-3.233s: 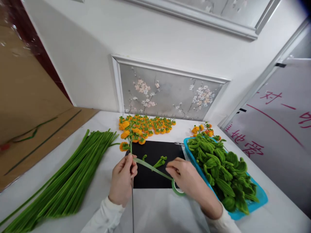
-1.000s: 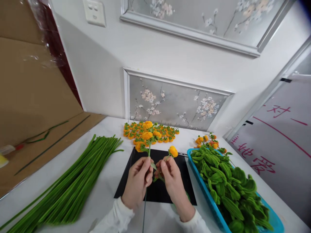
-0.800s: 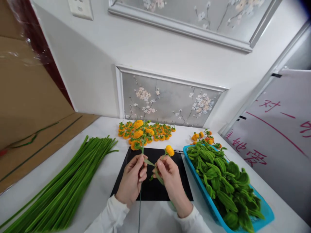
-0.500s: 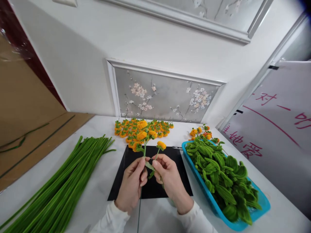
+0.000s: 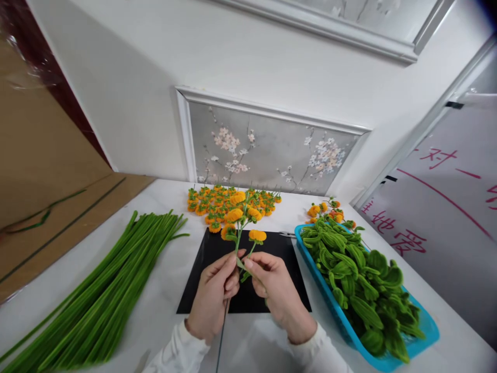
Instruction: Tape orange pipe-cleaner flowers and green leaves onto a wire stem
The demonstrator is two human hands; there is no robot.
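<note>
My left hand (image 5: 216,290) is closed in a pinch on the stem of a flower spray (image 5: 237,228) made of fuzzy orange blooms on green stems. A thin wire runs down below that hand. My right hand (image 5: 280,287) pinches a pale green strip of tape (image 5: 241,265) that stretches to the stem at the left fingertips. A single orange bloom (image 5: 257,236) on a short stem stands between the hands; its lower end is hidden by the right fingers. Both hands are over a black mat (image 5: 272,254).
A pile of orange flower heads (image 5: 217,204) lies behind the mat. Long green fuzzy stems (image 5: 112,290) lie left. A blue basket (image 5: 429,331) of green leaves (image 5: 361,290) stands right, with pliers (image 5: 287,234) beside it and more orange flowers (image 5: 326,210) behind.
The right hand has come slightly closer to the left, and the single bloom sits nearer the spray and a little lower against it. The whole view has shifted slightly.
</note>
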